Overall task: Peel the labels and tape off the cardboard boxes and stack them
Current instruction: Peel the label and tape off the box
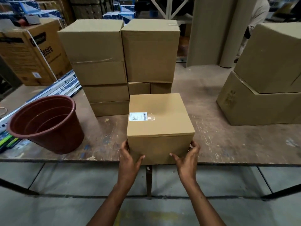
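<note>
Box in hand: a small cardboard box (160, 128) sits at the near edge of the bench (219, 141), directly ahead of the person, its top face up.
Label: a white printed label (138, 116) lies flat on the box top near the left edge, with a patch of clear tape (151, 117) just beside it on the right — neither shows a lifted corner.
Left hand: the left hand (130, 154) presses the box's lower left corner, fingers along the side wall and thumb across the front face; it grasps the box.
Right hand: the right hand (187, 156) mirrors it at the lower right corner, thumb on the front face, fingers curled round the side.
Key relation: the label lies up and away from both hands, on the left half of the top, its long axis running left to right — the left hand is the nearer one, and probably the one to start the peel.
Stage: judged early; the label and tape are not yet touched.
Stack: plain cardboard boxes (120, 62) stand piled just behind the box.
Nearby: a brown plastic tub (48, 124) rests tilted at the left.
</note>
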Tool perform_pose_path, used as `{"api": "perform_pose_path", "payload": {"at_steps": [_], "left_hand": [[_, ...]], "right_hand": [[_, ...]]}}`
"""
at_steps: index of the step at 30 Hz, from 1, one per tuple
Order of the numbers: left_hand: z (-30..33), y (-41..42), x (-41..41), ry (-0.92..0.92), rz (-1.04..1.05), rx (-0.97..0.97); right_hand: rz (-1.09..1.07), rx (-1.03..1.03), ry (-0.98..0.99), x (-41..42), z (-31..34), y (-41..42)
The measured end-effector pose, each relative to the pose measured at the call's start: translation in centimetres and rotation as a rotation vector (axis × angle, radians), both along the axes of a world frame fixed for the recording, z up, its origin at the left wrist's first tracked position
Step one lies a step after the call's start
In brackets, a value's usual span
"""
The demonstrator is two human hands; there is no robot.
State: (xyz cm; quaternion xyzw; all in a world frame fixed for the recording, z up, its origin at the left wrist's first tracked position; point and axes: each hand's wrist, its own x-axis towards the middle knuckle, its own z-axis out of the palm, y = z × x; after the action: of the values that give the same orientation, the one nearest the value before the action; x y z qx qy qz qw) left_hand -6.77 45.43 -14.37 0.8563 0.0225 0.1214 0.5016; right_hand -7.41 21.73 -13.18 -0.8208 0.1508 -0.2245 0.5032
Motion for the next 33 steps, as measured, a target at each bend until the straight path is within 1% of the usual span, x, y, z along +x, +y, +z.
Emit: {"api": "perform_pose_path", "payload": {"at_steps": [4,8,13,15,17,19,21,22,25,27,30,33], "left_hand": [[0.8,-0.2,-0.4,-0.005,0.012,0.013],[3.3,-0.2,-0.2,-0.134,0.009,0.006],[6.5,0.0,0.6,-0.295,-0.022,0.123],[7.7,0.1,0.9,-0.319,-0.037,0.154],[8.9,0.0,1.3,-0.307,-0.033,0.164],[9.8,-0.1,1.9,-0.262,-0.009,0.159],[10.4,-0.3,2.6,-0.203,0.017,0.147],[10.7,-0.3,3.1,-0.179,0.027,0.146],[10.9,-0.4,4.3,-0.132,0.039,0.125],[11.1,-0.5,4.9,-0.092,0.038,0.114],[11.1,-0.7,5.7,-0.043,0.052,0.174],[10.9,-0.8,6.1,-0.034,0.085,0.206]], "right_hand": [[-0.011,-0.034,0.043,-0.1,0.2,0.0],[-0.009,-0.077,0.08,-0.1,1.5,0.4],[0.033,-0.071,-0.042,-0.5,5.7,0.6],[0.06,-0.112,-0.069,-0.6,7.5,0.6],[0.074,-0.223,-0.084,-0.2,8.8,0.7],[0.095,-0.396,-0.082,0.7,9.8,0.9],[0.153,-0.558,-0.066,1.8,10.4,1.4],[0.205,-0.603,-0.062,2.3,10.7,1.7],[0.363,-0.64,-0.044,3.5,11.2,3.0],[0.415,-0.67,-0.037,4.1,11.7,3.8],[0.51,-0.714,-0.025,5.4,12.3,5.1],[0.59,-0.709,-0.004,6.9,12.9,6.2]]}}
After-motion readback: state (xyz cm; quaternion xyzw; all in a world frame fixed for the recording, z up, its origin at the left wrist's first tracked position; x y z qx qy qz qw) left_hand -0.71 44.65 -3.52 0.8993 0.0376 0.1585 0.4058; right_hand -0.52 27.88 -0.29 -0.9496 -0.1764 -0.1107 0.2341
